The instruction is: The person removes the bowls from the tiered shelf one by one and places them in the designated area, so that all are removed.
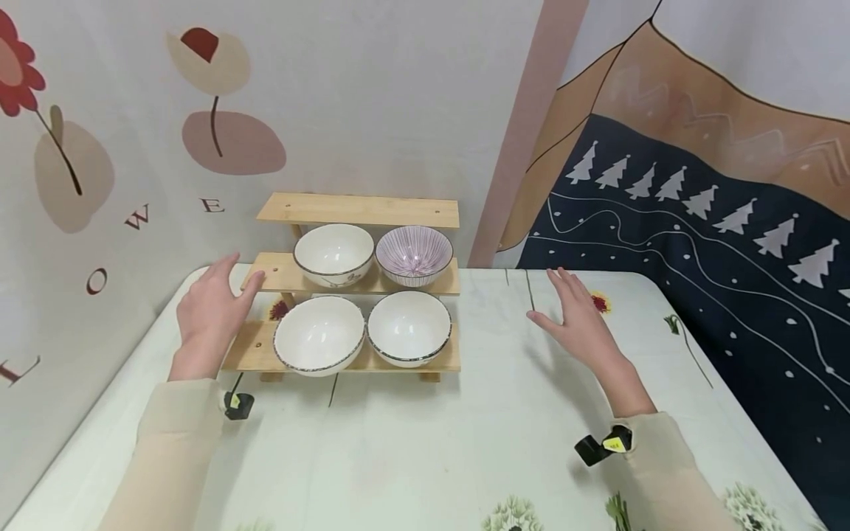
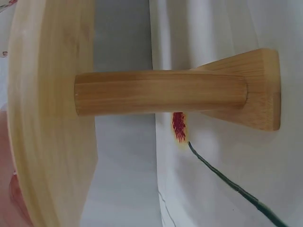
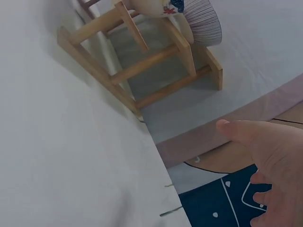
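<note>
A three-tier wooden rack (image 1: 358, 210) stands on the table, with bowls on its two lower shelves. The middle shelf bears a white bowl (image 1: 334, 254) and a purple-striped bowl (image 1: 414, 255). Below them sit two more white bowls, a left one (image 1: 319, 334) and a right one (image 1: 409, 327), both with dark patterned rims. My left hand (image 1: 211, 313) is by the rack's left end, fingers extended, thumb near the middle shelf; whether it touches the wood I cannot tell. Well to the right of the rack, my right hand (image 1: 584, 328) hovers over the table, fingers extended, holding nothing.
A white floral cloth (image 1: 425, 450) covers the table. Behind it hangs a pale printed curtain (image 1: 398, 96), and a dark one with white trees (image 1: 697, 243) borders the right side. A wooden post (image 2: 161, 92) of the rack fills the left wrist view.
</note>
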Tool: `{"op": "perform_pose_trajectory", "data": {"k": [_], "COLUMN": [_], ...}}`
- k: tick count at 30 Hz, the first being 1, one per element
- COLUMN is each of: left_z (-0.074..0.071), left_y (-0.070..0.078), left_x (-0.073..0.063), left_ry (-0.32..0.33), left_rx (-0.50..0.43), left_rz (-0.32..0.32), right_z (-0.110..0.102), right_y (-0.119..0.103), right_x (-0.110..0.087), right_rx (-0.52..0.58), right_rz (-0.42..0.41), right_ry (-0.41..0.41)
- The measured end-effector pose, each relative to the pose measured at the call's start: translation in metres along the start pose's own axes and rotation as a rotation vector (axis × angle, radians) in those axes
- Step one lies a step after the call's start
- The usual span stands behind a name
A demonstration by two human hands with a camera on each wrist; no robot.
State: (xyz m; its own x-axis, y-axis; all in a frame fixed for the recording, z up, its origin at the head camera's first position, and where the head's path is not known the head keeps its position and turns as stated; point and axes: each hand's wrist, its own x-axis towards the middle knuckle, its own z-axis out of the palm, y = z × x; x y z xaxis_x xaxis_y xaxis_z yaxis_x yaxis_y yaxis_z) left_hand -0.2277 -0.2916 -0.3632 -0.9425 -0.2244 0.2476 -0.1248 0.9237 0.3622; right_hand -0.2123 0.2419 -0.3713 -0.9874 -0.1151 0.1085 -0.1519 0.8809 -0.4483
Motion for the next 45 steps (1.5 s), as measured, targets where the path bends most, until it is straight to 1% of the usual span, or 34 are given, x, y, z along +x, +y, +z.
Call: {"op": "perform_pose_trajectory", "data": {"k": [5,11,15,18,23,27,32,39,45], "left_z": [0.0,0.001,0.003,0.004,0.004,0.004,0.005,0.006,0.005], "left_y": [0.001,0.006,0.009,0.01,0.011,0.011,0.01,0.01,0.011], "left_x": [-0.002,-0.003,-0.002,-0.002,-0.002,-0.003,-0.003,-0.003,-0.004], "left_ry": [0.032,0.068,0.065,0.055,0.031,0.016,0.019,0.004,0.001], "left_rx": [-0.046,-0.151,-0.232,-0.284,-0.344,-0.36,-0.377,-0.391,-0.384], "left_rz": [-0.002,0.003,-0.013,-0.029,-0.05,-0.072,-0.076,-0.097,-0.101], "right_z": [0.004,0.009,0.011,0.013,0.015,0.017,0.018,0.018,0.02], "right_y": [-0.004,-0.007,-0.01,-0.013,-0.02,-0.026,-0.035,-0.049,-0.061], "right_x": [-0.002,-0.005,-0.008,-0.01,-0.014,-0.017,-0.019,-0.026,-0.03], "right_rx": [0.02,0.035,0.061,0.088,0.171,0.24,0.339,0.471,0.535], "right_rz": [-0.008,0.002,0.015,0.009,0.006,-0.015,-0.05,-0.074,-0.095], "right_ry": [0.011,0.021,0.008,0.008,0.002,0.001,-0.001,-0.026,-0.047]}}
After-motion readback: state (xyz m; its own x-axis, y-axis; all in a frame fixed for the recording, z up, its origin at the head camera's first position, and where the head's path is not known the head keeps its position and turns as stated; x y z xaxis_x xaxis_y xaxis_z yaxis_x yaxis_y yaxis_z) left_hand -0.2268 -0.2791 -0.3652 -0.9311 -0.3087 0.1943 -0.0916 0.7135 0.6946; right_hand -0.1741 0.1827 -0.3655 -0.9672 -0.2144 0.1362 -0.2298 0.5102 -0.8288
